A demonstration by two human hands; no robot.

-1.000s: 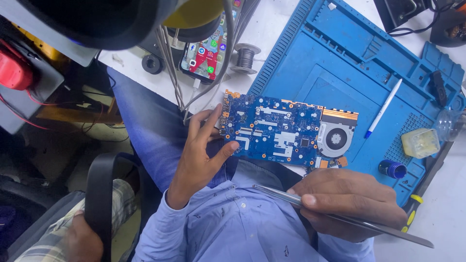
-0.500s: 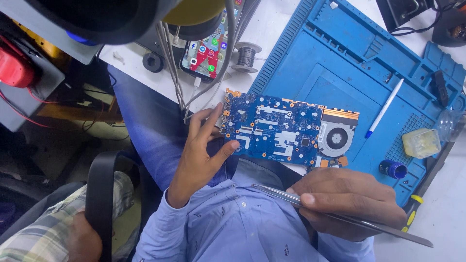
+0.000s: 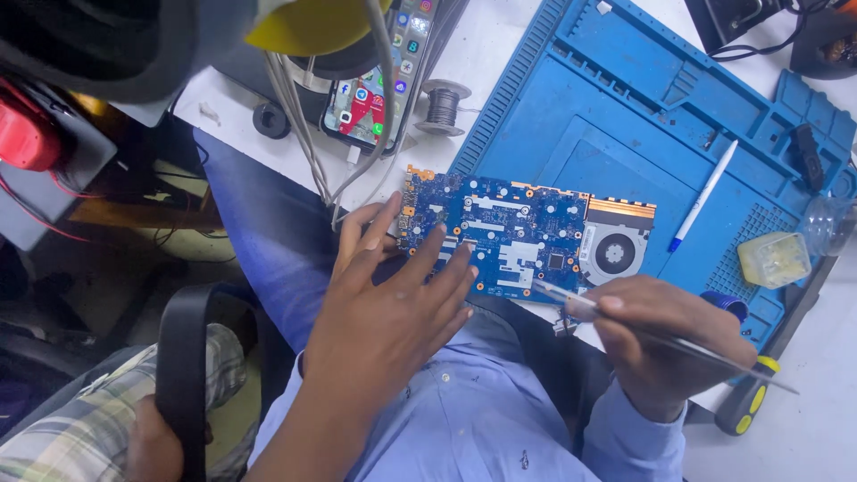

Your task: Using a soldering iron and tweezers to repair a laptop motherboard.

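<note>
Board pinned, tweezers on it.
Left hand [image 3: 393, 312] flat, steadying circuit board [image 3: 509, 234]; right hand [image 3: 665, 335] grip pinches tweezers [image 3: 625, 323], tip just ahead at board's edge.

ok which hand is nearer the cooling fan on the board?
Right. The right hand holds tweezers just below the cooling fan. The left hand rests on the opposite end of the blue circuit board, well away from it.
</note>
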